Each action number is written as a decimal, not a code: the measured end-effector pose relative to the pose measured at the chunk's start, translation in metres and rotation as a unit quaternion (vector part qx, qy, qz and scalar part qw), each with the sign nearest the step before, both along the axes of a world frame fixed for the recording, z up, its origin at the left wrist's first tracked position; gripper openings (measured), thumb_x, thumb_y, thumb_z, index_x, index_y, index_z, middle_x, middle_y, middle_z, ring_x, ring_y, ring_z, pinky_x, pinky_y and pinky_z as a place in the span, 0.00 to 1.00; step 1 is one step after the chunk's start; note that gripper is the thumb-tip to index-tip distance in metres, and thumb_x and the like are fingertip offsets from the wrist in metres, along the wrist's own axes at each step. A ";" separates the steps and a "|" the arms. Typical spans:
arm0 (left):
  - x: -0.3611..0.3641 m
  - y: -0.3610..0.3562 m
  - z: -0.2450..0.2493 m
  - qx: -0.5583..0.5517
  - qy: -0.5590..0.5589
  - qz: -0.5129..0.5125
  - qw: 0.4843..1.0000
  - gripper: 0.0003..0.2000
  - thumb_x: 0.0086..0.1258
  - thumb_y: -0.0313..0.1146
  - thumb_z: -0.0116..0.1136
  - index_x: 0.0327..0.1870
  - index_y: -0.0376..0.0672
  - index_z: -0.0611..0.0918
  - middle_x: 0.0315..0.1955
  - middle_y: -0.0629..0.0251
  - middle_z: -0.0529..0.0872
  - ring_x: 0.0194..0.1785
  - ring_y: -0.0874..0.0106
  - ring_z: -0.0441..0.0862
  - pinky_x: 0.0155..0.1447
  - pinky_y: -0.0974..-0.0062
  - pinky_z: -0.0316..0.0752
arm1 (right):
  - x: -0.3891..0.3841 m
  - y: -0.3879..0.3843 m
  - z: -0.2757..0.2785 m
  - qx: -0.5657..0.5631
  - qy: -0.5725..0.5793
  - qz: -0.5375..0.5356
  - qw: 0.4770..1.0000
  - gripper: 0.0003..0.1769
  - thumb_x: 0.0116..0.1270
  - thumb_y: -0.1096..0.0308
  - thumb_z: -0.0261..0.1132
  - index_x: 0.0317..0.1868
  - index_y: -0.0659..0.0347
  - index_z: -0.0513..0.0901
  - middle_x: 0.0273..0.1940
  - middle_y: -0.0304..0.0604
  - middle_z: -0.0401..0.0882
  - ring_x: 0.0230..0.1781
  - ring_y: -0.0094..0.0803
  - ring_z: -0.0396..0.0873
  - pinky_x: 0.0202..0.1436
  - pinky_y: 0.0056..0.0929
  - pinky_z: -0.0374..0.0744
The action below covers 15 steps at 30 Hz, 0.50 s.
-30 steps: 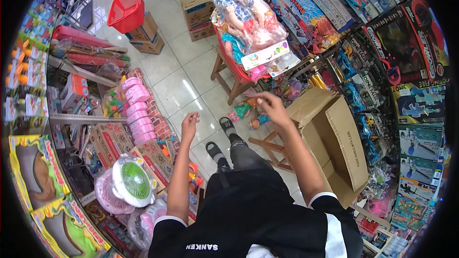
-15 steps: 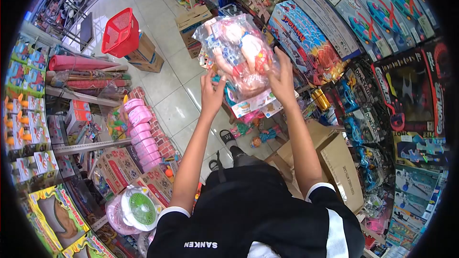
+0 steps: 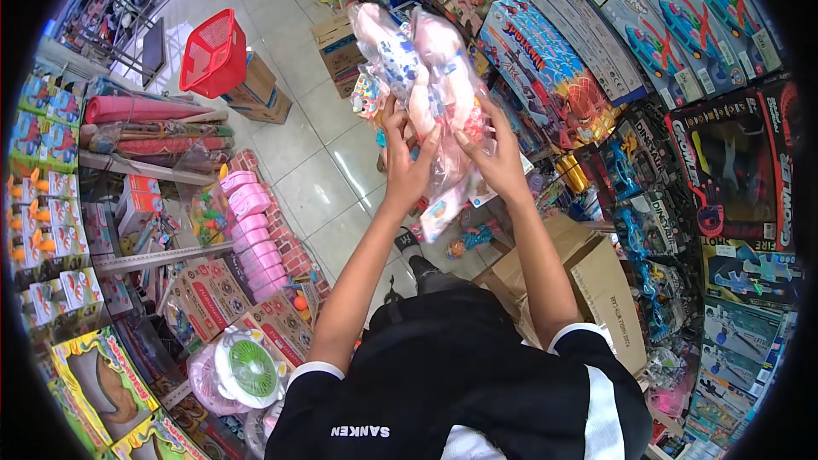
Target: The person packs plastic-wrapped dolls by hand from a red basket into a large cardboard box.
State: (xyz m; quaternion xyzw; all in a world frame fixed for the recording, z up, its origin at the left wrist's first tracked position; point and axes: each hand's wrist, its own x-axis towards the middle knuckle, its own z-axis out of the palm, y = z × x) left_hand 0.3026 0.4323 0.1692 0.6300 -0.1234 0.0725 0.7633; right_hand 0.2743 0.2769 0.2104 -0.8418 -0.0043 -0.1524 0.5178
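Observation:
Clear plastic bags with dolls (image 3: 426,77) are held up in front of me, between both hands. My left hand (image 3: 409,153) is closed round the lower left side of the bags, its thumb pressed on the plastic. On the lower right side, my right hand (image 3: 496,152) grips them in the same way. A white card header (image 3: 445,209) hangs at the bottom of the bags. Behind them, at the left, a colourful packaged toy (image 3: 369,95) shows in part.
An open cardboard box (image 3: 609,302) stands by my right arm. A red basket (image 3: 213,55) sits on cartons (image 3: 258,92) at the upper left. Toy shelves line both sides. More packaged toys (image 3: 470,240) lie low in front of me.
The bags have been squeezed closer together and tilted, with their tops higher and further left. My left hand has moved right, towards my right hand, and grips the bags more firmly.

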 end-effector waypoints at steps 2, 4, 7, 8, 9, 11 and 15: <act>-0.013 0.010 0.004 -0.004 -0.016 -0.013 1.000 0.27 0.65 0.33 0.63 0.58 0.40 0.61 0.71 0.45 0.48 0.66 0.62 0.63 0.66 0.65 0.66 | -0.018 0.004 0.002 0.035 0.025 0.027 0.999 0.38 0.57 0.58 0.71 0.65 0.63 0.66 0.58 0.52 0.70 0.60 0.40 0.70 0.63 0.36 0.69; -0.036 0.025 0.010 0.013 -0.069 -0.007 0.998 0.27 0.65 0.31 0.62 0.59 0.40 0.58 0.71 0.45 0.48 0.66 0.62 0.64 0.66 0.66 0.66 | -0.042 0.015 0.000 0.132 0.013 0.050 0.990 0.40 0.56 0.58 0.72 0.65 0.62 0.63 0.59 0.50 0.67 0.60 0.41 0.69 0.63 0.36 0.69; -0.085 0.047 0.017 0.003 -0.051 -0.021 0.998 0.29 0.65 0.26 0.60 0.61 0.40 0.55 0.65 0.50 0.55 0.65 0.64 0.63 0.66 0.66 0.63 | -0.075 0.040 -0.004 0.144 0.009 0.068 0.987 0.43 0.53 0.62 0.75 0.63 0.62 0.57 0.58 0.51 0.65 0.60 0.38 0.67 0.64 0.36 0.67; -0.103 0.056 0.018 0.008 -0.035 -0.024 0.999 0.30 0.66 0.25 0.59 0.63 0.41 0.53 0.59 0.55 0.61 0.64 0.66 0.63 0.67 0.66 0.60 | -0.089 0.052 -0.001 0.152 0.005 0.072 0.986 0.44 0.52 0.63 0.75 0.62 0.63 0.56 0.57 0.52 0.65 0.60 0.37 0.66 0.64 0.36 0.67; -0.121 0.065 0.016 0.025 -0.023 -0.005 0.999 0.30 0.65 0.24 0.58 0.63 0.41 0.54 0.58 0.56 0.62 0.62 0.67 0.64 0.66 0.68 0.61 | -0.103 0.063 0.003 0.193 0.053 0.084 0.976 0.43 0.52 0.65 0.76 0.60 0.63 0.55 0.56 0.52 0.66 0.60 0.36 0.66 0.65 0.35 0.65; -0.156 0.090 0.001 0.017 0.011 0.017 1.000 0.30 0.65 0.23 0.58 0.62 0.41 0.54 0.57 0.56 0.63 0.61 0.68 0.65 0.65 0.69 0.61 | -0.129 0.078 -0.009 0.196 0.068 0.109 0.972 0.43 0.52 0.65 0.75 0.60 0.63 0.56 0.56 0.52 0.66 0.60 0.35 0.66 0.64 0.35 0.65; -0.226 0.140 -0.017 -0.006 0.072 0.067 0.995 0.29 0.63 0.21 0.57 0.62 0.41 0.55 0.53 0.58 0.66 0.58 0.71 0.66 0.63 0.73 0.62 | -0.182 0.107 -0.041 0.217 0.080 0.160 0.960 0.38 0.55 0.70 0.71 0.61 0.62 0.56 0.55 0.48 0.65 0.59 0.33 0.66 0.62 0.32 0.67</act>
